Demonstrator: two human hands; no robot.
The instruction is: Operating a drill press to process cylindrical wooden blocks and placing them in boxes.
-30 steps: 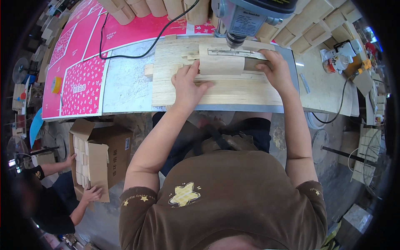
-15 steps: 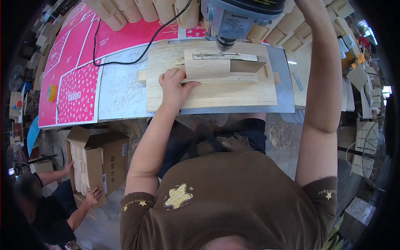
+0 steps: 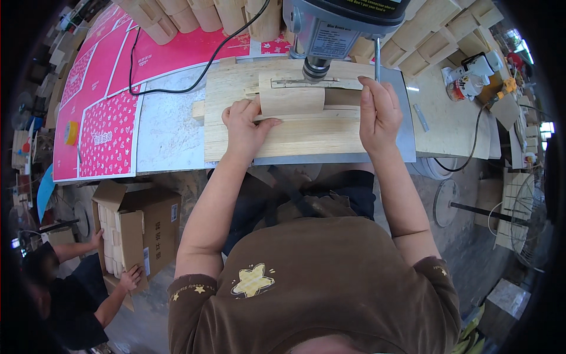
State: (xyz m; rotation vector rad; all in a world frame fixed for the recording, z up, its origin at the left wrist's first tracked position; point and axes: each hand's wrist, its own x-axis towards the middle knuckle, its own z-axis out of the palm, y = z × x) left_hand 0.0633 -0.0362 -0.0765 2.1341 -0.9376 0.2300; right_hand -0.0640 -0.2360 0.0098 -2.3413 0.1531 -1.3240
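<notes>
A small pale wooden piece (image 3: pixel 292 101) rests in a slotted jig on a wide wooden board (image 3: pixel 306 140). My left hand (image 3: pixel 244 127) grips the piece's left end, thumb along the near side and fingers curled beyond it. Directly over the piece hangs the chuck (image 3: pixel 316 69) of a grey bench drill press (image 3: pixel 345 32); the bit's tip is hard to make out. At the jig's right end, my right hand (image 3: pixel 380 115) is closed around the lower end of the drill press's metal lever (image 3: pixel 377 56).
Several wooden cylinders (image 3: pixel 230 20) stand at the back, with more notched wooden pieces (image 3: pixel 439 35) at the back right. A black cable (image 3: pixel 197 79) crosses the pink-covered table. Yellow tape (image 3: pixel 71 133) lies at left. Lower left, another person holds a cardboard box (image 3: pixel 150 236) of wooden parts.
My right hand has come down from the upper right to the jig's right end, bringing the lever into view. The chuck sits slightly lower. My left hand stays on the wooden piece.
</notes>
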